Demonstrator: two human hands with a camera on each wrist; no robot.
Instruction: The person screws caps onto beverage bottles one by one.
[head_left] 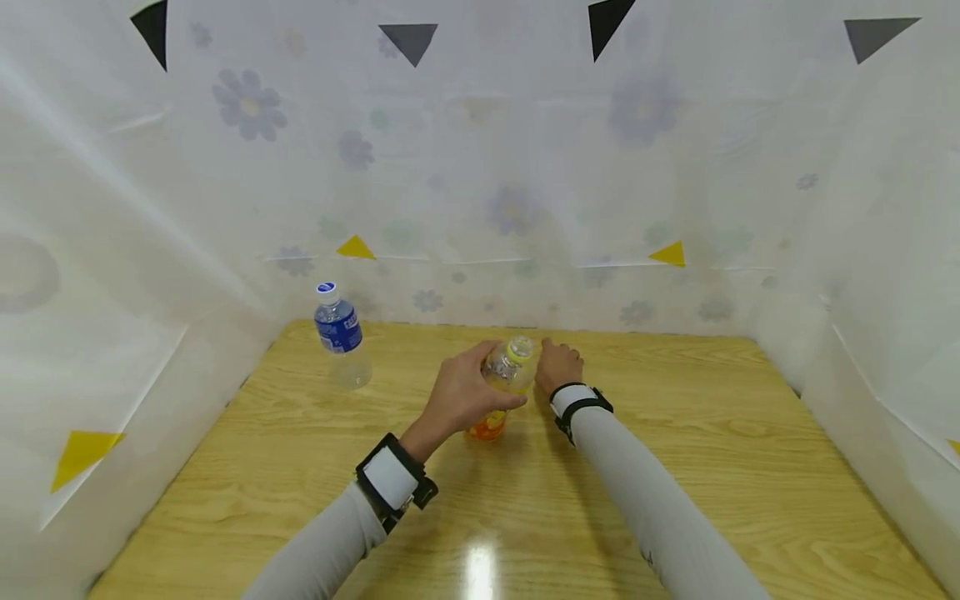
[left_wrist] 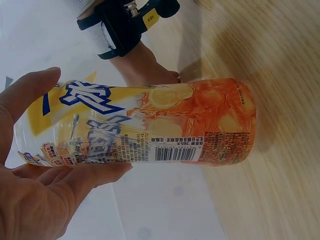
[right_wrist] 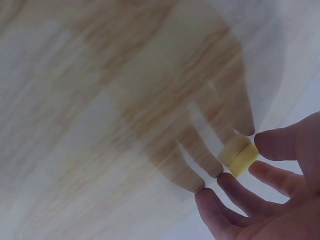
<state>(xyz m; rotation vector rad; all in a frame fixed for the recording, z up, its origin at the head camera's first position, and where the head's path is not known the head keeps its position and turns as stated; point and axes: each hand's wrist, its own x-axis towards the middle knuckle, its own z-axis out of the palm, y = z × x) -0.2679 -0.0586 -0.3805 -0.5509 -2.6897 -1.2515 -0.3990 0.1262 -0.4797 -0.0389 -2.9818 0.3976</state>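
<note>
My left hand (head_left: pixel 467 390) grips a clear drink bottle (left_wrist: pixel 165 125) with a yellow and orange label, thumb on one side and fingers on the other. The bottle's mouth is uncapped, with a yellow ring at the neck in the head view. Whether its base touches the table cannot be told. Just right of it, my right hand (head_left: pixel 559 367) is low at the tabletop. In the right wrist view, the thumb and a finger of that hand (right_wrist: pixel 270 192) pinch a yellow bottle cap (right_wrist: pixel 244 161) at the table surface; other fingertips touch the wood.
A second clear bottle (head_left: pixel 339 329), with a blue label and a white cap, stands at the back left of the wooden table (head_left: pixel 720 450). White patterned sheeting (head_left: pixel 510 167) closes off the back and both sides.
</note>
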